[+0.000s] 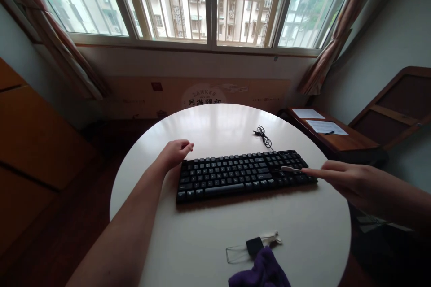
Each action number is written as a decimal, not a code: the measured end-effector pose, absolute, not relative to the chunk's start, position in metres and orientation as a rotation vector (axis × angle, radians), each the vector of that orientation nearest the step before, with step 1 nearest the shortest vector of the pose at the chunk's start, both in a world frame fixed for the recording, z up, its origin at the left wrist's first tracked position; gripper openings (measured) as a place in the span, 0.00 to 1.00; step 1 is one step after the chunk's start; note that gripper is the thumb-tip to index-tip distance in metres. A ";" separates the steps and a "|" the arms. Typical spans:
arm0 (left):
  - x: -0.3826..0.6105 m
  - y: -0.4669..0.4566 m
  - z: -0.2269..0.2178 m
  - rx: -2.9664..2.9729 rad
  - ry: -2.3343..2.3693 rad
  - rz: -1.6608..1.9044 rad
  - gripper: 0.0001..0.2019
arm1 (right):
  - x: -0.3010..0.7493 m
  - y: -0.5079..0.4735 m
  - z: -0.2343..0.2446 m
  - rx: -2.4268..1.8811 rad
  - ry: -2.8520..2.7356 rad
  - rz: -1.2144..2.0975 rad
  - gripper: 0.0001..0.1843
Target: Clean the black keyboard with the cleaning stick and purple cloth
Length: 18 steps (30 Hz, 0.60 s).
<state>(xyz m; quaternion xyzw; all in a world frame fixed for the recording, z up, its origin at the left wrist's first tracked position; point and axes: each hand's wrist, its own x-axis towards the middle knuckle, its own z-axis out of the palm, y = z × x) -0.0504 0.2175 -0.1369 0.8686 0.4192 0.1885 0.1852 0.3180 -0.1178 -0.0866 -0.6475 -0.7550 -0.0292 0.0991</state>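
A black full-size keyboard (232,175) lies flat across the middle of a round white table (202,237). My left hand (175,152) is curled into a loose fist at the keyboard's far left corner, its heel against or very close to the edge; nothing shows in its fingers. Over the number-pad end, my right hand (333,174) grips a slim pale toothbrush (290,169), index finger stretched along it. The brush head points left, low over the keys; whether its bristles touch them I cannot tell.
The keyboard's coiled black cable (262,136) lies behind it. Near the front are a small black block with wire loops (255,246), resembling a keycap puller, and a purple cloth (262,271). A wooden side table (353,141) with papers (326,127) stands right, below the window.
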 end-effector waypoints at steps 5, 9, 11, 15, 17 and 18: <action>-0.059 0.223 -0.136 2.364 1.330 0.597 0.18 | 0.259 -0.039 -0.071 -1.697 -2.408 0.057 0.24; -0.070 0.230 -0.139 2.294 1.453 0.642 0.19 | 0.224 0.034 -0.071 -1.559 -2.367 0.030 0.17; -0.074 0.234 -0.141 2.255 1.513 0.663 0.20 | 0.210 0.069 -0.073 -1.472 -2.408 0.084 0.16; -0.078 0.237 -0.141 2.206 1.562 0.686 0.21 | 0.188 0.133 -0.078 -1.330 -2.523 0.082 0.14; -0.077 0.234 -0.139 2.205 1.522 0.675 0.22 | 0.179 0.159 -0.082 -1.286 -2.566 0.109 0.12; -0.075 0.232 -0.138 2.214 1.482 0.662 0.23 | 0.175 0.170 -0.083 -1.255 -2.588 0.162 0.12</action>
